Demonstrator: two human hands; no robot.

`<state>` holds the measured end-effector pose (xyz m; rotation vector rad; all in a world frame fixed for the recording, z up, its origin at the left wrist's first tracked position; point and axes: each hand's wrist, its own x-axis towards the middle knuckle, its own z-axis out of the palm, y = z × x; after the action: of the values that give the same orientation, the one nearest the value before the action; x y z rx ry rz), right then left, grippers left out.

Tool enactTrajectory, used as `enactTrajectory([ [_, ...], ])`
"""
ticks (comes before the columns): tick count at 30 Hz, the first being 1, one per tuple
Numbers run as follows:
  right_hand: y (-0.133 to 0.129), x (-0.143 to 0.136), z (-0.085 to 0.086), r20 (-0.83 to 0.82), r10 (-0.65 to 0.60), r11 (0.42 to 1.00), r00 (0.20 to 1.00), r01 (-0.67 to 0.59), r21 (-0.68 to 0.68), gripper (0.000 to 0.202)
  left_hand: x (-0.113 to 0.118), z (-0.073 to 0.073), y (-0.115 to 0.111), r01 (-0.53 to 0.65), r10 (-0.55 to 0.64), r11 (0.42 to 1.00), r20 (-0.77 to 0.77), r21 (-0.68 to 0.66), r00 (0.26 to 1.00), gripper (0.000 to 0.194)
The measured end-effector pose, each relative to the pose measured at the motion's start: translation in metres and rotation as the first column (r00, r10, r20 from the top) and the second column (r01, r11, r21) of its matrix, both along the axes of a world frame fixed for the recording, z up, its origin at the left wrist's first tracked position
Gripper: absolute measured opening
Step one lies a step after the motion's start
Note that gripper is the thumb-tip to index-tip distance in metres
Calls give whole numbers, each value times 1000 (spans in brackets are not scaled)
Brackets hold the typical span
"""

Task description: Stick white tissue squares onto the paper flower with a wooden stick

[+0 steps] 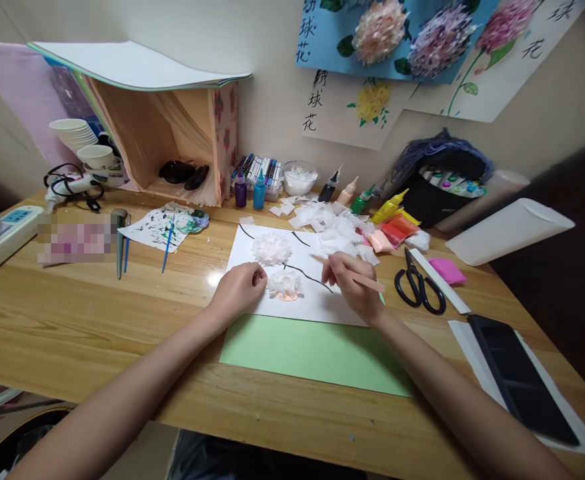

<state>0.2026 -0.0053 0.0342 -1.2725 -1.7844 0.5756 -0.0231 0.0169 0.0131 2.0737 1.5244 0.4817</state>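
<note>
A white sheet of paper (332,312) lies on a light green sheet (312,350) in front of me. On it are black painted branch lines, a full pale tissue-paper flower (272,248) and, below that, a partly covered flower (286,283) with a peach base showing at its lower edge. My left hand (242,285) rests at the paper's left side, fingers curled closed beside the lower flower; whatever they may pinch is hidden. Over the right half, my right hand (355,283) grips a slim, pale pencil-like stick (367,281), its tip pointing left.
Loose white tissue squares (322,220) lie behind the paper, near paint bottles (259,192). At right are black scissors (419,287), a white strip (439,280) and a black tray (519,373). Brushes (168,247) and a paint-smeared sheet (152,227) lie left, before an open box (222,147).
</note>
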Motion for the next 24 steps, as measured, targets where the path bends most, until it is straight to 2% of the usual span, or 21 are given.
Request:
enactTrajectory([
  [2, 13, 15, -6, 83, -115, 990, 990, 107, 94, 27, -1, 1, 0, 3, -3, 1000, 8, -9, 1000, 16],
  [4, 25, 28, -14, 188, -118, 984, 975, 89, 154, 16, -1, 2, 1, 6, -6, 1000, 13, -17, 1000, 16],
  [9, 41, 49, -30, 380, -154, 971, 912, 69, 229, 8, -2, 3, 2, 13, -13, 999, 22, -30, 1000, 16],
  [13, 45, 55, -38, 454, -179, 969, 873, 78, 234, 7, -2, 3, 2, 20, -19, 999, 9, -25, 1000, 17],
  [17, 48, 53, -41, 420, -229, 955, 878, 120, 270, 12, -2, 3, 1, 17, -16, 1000, 8, -19, 1000, 17],
  [20, 47, 53, -40, 318, -271, 935, 909, 170, 311, 11, -2, 4, 1, 14, -14, 999, 7, -29, 1000, 16],
  [24, 43, 53, -38, 151, -276, 934, 949, 227, 275, 8, -3, 6, 1, 17, -17, 999, -1, -34, 1000, 17],
])
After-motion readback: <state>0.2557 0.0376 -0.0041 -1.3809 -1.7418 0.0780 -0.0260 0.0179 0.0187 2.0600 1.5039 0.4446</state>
